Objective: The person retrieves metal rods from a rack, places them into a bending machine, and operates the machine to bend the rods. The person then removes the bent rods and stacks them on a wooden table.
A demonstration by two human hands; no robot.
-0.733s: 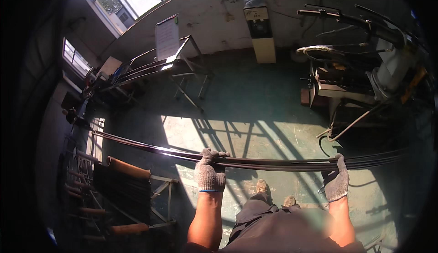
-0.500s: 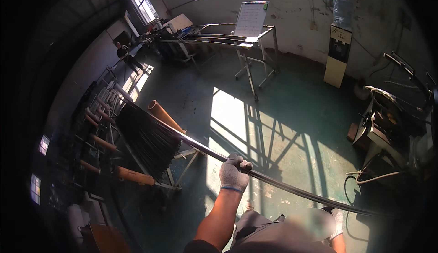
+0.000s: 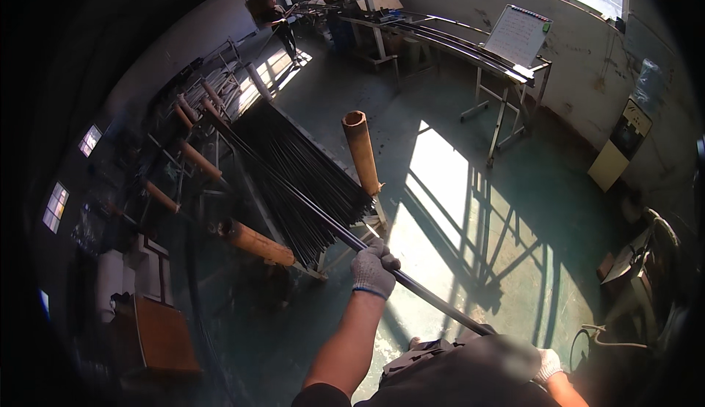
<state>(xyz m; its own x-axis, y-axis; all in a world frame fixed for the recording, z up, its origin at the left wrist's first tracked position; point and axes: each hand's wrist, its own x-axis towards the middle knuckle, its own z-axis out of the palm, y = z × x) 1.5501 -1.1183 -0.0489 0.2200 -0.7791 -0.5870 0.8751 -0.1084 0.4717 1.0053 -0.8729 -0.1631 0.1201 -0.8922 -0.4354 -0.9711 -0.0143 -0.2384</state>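
Note:
My left hand (image 3: 374, 269), in a whitish knit glove, is closed round a bundle of long, thin dark rods (image 3: 439, 302). The bundle slants from the upper left down towards my waist at the right. Its far part passes over a rack of many similar black rods (image 3: 305, 187), lying side by side at the left. My right hand (image 3: 548, 365), also gloved, is low beside my right hip. Its fingers are hidden behind my dark clothing and a blurred patch, so its grip cannot be made out.
Brown tubes (image 3: 360, 150) stand up round the rack, others (image 3: 261, 244) along its left side. A brown box (image 3: 167, 333) sits lower left. Behind are a long bench (image 3: 470, 53), a whiteboard (image 3: 518, 34) and a person (image 3: 280, 29); at right a water dispenser (image 3: 620, 143) and machinery with a hose (image 3: 617, 344).
My view has swung left towards the rack. The bundle now slants more steeply, its far part over the racked rods. My left hand keeps its grip; my right hand is lower and more hidden.

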